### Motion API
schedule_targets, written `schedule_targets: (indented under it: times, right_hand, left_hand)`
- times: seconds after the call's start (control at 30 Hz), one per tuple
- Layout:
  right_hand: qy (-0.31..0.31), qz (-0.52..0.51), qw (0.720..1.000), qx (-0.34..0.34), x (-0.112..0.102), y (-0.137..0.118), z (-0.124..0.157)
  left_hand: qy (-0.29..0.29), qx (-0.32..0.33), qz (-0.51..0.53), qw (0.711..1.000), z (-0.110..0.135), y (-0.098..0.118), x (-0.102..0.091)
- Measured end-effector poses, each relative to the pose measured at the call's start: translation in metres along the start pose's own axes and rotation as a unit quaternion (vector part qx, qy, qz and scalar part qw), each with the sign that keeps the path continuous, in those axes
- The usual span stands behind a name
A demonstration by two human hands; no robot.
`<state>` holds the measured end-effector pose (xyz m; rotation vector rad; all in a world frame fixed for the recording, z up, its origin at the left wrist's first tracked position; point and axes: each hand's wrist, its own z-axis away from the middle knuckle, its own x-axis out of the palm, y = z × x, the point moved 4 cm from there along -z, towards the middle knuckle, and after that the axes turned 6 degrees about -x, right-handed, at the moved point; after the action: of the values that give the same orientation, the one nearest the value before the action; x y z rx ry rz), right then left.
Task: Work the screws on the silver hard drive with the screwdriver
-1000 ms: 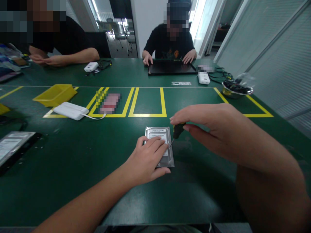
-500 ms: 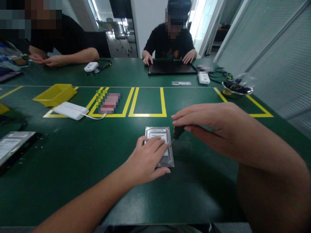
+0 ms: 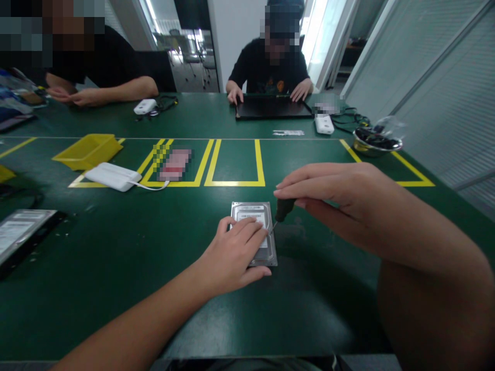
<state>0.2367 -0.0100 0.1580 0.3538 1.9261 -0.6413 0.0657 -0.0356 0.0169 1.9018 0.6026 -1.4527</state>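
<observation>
A silver hard drive [image 3: 265, 255] with a white label lies flat on the green table. My left hand [image 3: 235, 252] is laid across it, fingers bent over its top and thumb by the near edge, holding it down. To the right, my right hand [image 3: 328, 193] grips a screwdriver [image 3: 285, 208] by its dark handle between thumb and fingers. The thin shaft slants down to the left, its tip at the drive's right edge beside my left fingertips. Whether the tip sits in a screw is too small to tell.
Another hard drive [image 3: 21, 234] lies at the left, with small bits near it. Beyond are a yellow bin [image 3: 88, 150], a white power bank [image 3: 112, 176] with a cable, and a metal bowl [image 3: 377, 147] of dark parts. Across the table, a co-worker's hands rest on a black panel [image 3: 273, 106].
My right fingers have shifted slightly on the screwdriver's handle, and more of the handle shows. My left hand and the hard drive have stayed in place.
</observation>
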Motion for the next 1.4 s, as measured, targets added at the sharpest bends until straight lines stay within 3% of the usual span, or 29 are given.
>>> schedule_targets:
  times: [0.47, 0.7, 0.87, 1.03, 1.2, 1.4]
  right_hand:
    - [0.000, 0.093, 0.995, 0.045, 0.006, 0.002, -0.003]
    - [-0.006, 0.237, 0.965, 0.114, 0.016, -0.002, -0.008]
    - [-0.004, 0.266, 0.957, 0.114, 0.019, -0.004, -0.009]
    - [0.009, 0.244, 0.963, 0.111, 0.018, -0.002, -0.009]
    - [-0.034, 0.115, 0.989, 0.083, 0.016, 0.001, -0.008]
    - [-0.043, 0.014, 0.998, 0.044, 0.011, 0.005, -0.002]
  left_hand:
    - [-0.002, -0.003, 0.002, 1.000, 0.000, 0.001, 0.000]
    - [-0.006, -0.005, 0.003, 1.000, 0.000, 0.000, 0.000]
    - [-0.005, -0.002, 0.003, 1.000, -0.001, 0.001, -0.001]
    - [-0.005, -0.003, 0.003, 1.000, -0.001, 0.001, -0.001]
    - [0.000, 0.000, 0.000, 1.000, 0.000, 0.001, 0.000]
    - [0.002, -0.001, 0.000, 1.000, 0.000, 0.001, 0.000]
